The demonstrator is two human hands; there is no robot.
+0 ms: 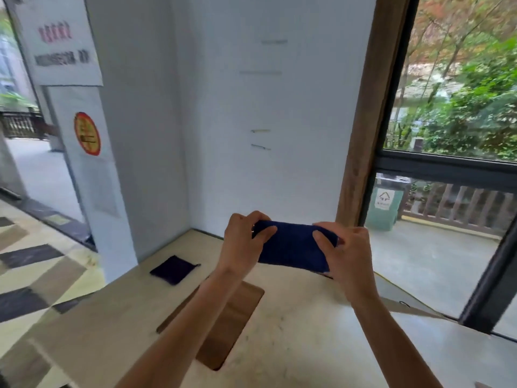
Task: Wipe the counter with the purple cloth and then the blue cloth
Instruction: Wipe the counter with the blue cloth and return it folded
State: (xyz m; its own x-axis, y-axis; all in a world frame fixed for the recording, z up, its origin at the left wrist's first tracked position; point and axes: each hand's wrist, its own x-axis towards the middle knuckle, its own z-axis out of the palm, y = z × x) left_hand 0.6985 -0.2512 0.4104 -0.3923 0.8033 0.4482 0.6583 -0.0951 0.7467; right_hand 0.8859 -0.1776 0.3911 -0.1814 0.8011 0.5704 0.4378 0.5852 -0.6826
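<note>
I have both hands up over the far part of the counter [293, 317], each pinching one end of the blue cloth [292, 249]: my left hand [240, 243] grips its end at about nine o'clock with thumb on top and fingers curled behind, and my right hand [345, 252] clamps the three o'clock end the same way. The cloth is folded into a flat band, held in the air, not touching the surface. The purple cloth [174, 268] lies folded flat on the counter at roughly ten o'clock from my hands, near the wall corner, well apart from them. I judge the purple pass finished and the blue wipe not yet begun.
</note>
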